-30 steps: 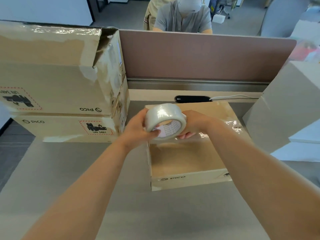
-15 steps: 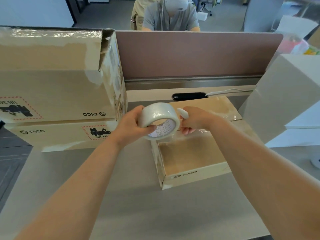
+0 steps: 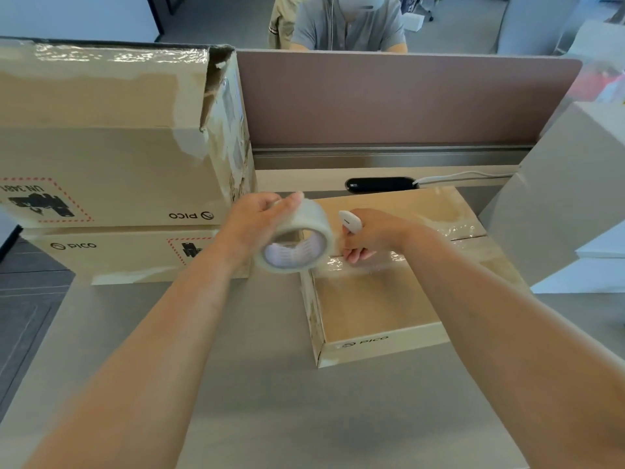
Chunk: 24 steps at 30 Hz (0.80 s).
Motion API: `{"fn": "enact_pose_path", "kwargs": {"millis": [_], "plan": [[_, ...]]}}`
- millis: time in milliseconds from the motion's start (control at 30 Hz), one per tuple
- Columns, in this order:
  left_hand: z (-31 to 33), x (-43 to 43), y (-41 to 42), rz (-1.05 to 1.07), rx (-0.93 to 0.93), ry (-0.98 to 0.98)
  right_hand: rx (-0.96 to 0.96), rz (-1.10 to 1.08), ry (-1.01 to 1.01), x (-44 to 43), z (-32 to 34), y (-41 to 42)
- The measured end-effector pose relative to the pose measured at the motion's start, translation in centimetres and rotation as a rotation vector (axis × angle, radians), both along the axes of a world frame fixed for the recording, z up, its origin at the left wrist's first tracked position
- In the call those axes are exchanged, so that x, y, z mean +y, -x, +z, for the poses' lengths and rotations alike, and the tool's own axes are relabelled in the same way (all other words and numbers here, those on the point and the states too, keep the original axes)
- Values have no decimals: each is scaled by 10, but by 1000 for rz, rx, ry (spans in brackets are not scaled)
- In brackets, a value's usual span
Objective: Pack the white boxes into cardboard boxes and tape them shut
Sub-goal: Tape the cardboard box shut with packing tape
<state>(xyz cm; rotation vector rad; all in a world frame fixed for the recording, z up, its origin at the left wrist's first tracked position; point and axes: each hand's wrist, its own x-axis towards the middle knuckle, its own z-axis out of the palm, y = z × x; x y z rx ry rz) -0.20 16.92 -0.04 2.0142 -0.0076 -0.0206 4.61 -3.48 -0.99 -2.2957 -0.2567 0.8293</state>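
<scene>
On the grey desk [image 3: 270, 384] lies the closed cardboard box [image 3: 372, 299] printed "PICO". Above its left edge the left hand [image 3: 257, 225] grips the tape roll [image 3: 297, 242]; the right hand [image 3: 368, 231], holding a small white tool [image 3: 350, 220], presses its seam. Left of it, behind, stacked cartons [image 3: 111, 157] read "PICO", "UN 3481".

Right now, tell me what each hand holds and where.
Left hand grips the tape roll around its outer rim. Right hand clasps a small white cutter, fingers wrapped around its lower part.

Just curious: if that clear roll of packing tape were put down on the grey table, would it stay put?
On its edge, the clear roll of packing tape would probably roll: it is round. Flat, it should stay. It looks light; the left hand alone lifts it.
</scene>
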Motion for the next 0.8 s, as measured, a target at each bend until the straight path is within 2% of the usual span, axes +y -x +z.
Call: {"fn": "enact_pose_path", "kwargs": {"millis": [100,400,600,800], "plan": [[-11,24,13,15,85,-79,13,-51,-15,-2,-2,-2],[-50,41,28,87,183,42,23,-98,-52,-2,-2,-2],[-61,38,27,-12,239,61,-177,-43,60,14,-4,5],[-65,33,23,14,202,1,-228,-59,-170,57,-14,20]]}}
